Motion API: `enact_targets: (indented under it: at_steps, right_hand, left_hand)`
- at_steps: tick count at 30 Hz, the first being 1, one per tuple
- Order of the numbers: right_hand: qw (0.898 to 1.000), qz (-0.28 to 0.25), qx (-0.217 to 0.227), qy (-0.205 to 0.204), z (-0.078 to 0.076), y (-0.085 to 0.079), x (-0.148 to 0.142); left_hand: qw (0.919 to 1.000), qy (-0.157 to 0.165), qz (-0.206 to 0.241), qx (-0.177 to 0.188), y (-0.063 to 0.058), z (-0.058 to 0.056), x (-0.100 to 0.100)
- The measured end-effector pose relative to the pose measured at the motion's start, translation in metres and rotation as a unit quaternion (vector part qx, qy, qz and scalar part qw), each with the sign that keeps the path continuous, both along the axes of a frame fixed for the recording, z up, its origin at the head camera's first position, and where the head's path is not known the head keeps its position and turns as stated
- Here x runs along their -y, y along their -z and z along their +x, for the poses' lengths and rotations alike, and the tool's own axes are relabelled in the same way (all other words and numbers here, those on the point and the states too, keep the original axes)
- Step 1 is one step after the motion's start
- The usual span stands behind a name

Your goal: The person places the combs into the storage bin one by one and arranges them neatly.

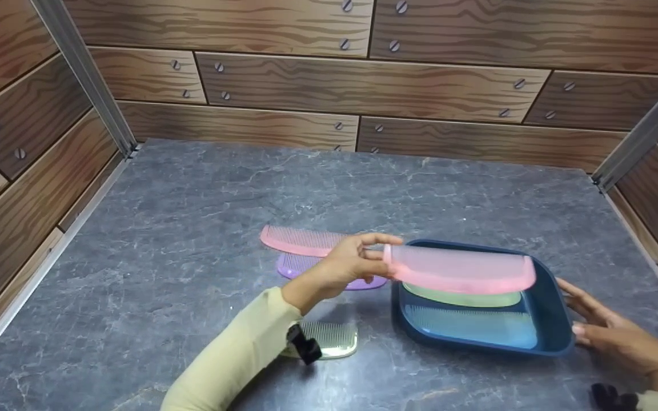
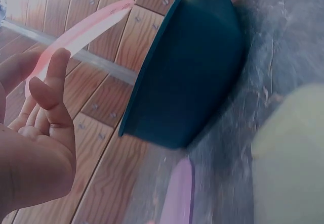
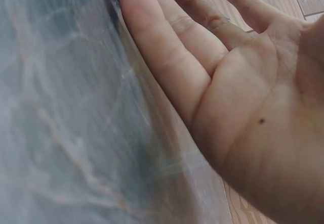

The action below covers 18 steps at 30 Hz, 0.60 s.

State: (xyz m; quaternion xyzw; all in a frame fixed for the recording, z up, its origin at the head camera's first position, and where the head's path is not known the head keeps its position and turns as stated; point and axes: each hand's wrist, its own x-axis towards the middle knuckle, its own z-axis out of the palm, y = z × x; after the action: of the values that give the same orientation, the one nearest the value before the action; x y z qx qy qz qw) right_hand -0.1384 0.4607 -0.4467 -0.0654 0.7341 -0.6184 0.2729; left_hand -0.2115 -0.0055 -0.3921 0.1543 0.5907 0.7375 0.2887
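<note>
A pink comb (image 1: 463,274) is pinched at its left end by my left hand (image 1: 343,267) and hangs over a dark blue tub (image 1: 554,311). In the left wrist view the same comb (image 2: 76,37) shows between thumb and fingers, above the tub's rim. Inside the tub lie a blue comb (image 1: 472,328) in front and a light green comb (image 1: 460,297), partly covered by the pink one. My right hand (image 1: 620,337) touches the tub's right wall, fingers fairly straight; in the right wrist view its palm (image 3: 253,113) holds nothing.
Left of the tub another pink comb (image 1: 297,240) and a purple comb (image 1: 295,265) lie on the grey marbled table (image 1: 192,200), both partly behind my left hand. A green comb (image 1: 337,341) lies nearer, partly behind the sleeve. Wood-patterned walls (image 1: 283,85) surround the table.
</note>
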Motion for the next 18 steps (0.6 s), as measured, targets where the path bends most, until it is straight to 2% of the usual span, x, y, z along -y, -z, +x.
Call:
enact_targets:
  at_steps: [9, 18]
  right_hand:
    - [1.0, -0.001, 0.016, 0.024, 0.0, 0.003, -0.003]
    - [0.999, 0.03, 0.016, 0.037, -0.002, 0.009, -0.003]
  left_hand:
    - [0.9998, 0.011, 0.003, 0.015, 0.0, -0.005, -0.033]
    - [0.9997, 0.013, -0.003, 0.018, 0.002, -0.01, -0.052]
